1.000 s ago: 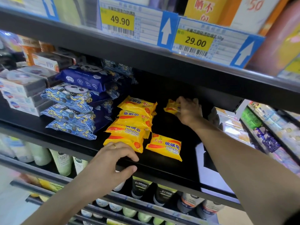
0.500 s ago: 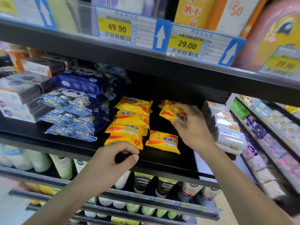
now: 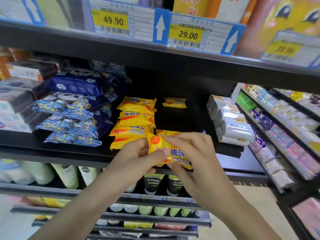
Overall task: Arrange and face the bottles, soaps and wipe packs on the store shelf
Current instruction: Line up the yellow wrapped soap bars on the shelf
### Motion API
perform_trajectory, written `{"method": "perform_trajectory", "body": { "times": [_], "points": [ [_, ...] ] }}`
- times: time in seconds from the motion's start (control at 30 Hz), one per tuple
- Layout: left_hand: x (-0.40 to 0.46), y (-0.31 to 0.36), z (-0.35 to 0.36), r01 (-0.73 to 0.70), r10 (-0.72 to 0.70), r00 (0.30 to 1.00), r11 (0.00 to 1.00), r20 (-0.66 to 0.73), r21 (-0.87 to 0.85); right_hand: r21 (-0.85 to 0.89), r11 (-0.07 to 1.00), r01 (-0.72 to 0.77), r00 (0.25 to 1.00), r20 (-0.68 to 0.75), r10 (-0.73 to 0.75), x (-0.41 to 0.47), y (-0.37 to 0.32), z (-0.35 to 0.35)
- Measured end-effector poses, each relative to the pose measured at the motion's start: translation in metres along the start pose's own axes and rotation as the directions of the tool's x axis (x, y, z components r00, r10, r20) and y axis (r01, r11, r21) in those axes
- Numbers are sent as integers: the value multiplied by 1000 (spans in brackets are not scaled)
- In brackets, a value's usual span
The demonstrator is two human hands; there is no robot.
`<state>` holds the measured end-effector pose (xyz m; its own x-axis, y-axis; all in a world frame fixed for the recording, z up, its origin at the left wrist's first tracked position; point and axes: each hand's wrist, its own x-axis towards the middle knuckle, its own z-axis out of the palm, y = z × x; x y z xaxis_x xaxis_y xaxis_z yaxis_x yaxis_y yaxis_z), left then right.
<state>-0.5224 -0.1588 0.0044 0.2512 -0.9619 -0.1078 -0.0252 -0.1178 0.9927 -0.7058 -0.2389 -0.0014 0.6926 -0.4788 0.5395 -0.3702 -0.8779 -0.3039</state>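
A: Head view: what did the hands hold?
B: Both the left hand (image 3: 138, 154) and right hand (image 3: 194, 153) pinched one yellow soap pack (image 3: 170, 153) before the shelf (image 3: 69, 151); each grip was closed on it.
A: Anything hidden?
B: Fingers hid part of its label, and it covered most of a pack (image 3: 168, 132) behind

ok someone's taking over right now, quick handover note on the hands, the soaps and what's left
Left hand and right hand both grip one yellow soap pack in front of the shelf edge.
Soap stack sits mid-shelf, with a loose pack beside it behind the hands and one stray soap at the back.
Wipe packs are stacked on the left.
Left: set down the held pack, bring the stray forward, face the soaps label-out. Bottles below untouched.
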Motion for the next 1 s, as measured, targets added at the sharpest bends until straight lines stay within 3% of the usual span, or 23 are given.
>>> {"method": "perform_trajectory", "body": {
  "times": [0.17, 0.3, 0.43, 0.53, 0.63, 0.83, 1.0],
  "points": [
    [-3, -2, 3, -3, 3, 999, 1000, -52, 4, 38, 998, -41, 999, -12, 41, -10, -10, 1],
    [-5, -5, 0, -11, 11, 998, 1000, -65, 2, 241, 955, -175, 983, -8, 182, -14, -12, -7],
    [-5, -7, -5, -21, 21, 997, 1000, -77, -6, 524, 741, -419, 894, 98, 437, -6, -4, -20],
    [-6, -6, -8, -70, 70, 997, 998, -26, -6, 670, 544, -504, 844, 251, 473, -2, -3, -20],
    [-6, -7, -10, -107, 108, 994, 994, 19, -15, 731, 428, -531, 824, 329, 460, -1, -7, -17],
    [-3, -11, -12, -129, 131, 990, 991, 43, -41, 713, 463, -526, 835, 327, 443, 0, -8, -3],
    [-4, -13, -15, -127, 130, 990, 990, 59, -66, 759, 423, -495, 847, 315, 428, 1, -12, 1]
  ]
}}
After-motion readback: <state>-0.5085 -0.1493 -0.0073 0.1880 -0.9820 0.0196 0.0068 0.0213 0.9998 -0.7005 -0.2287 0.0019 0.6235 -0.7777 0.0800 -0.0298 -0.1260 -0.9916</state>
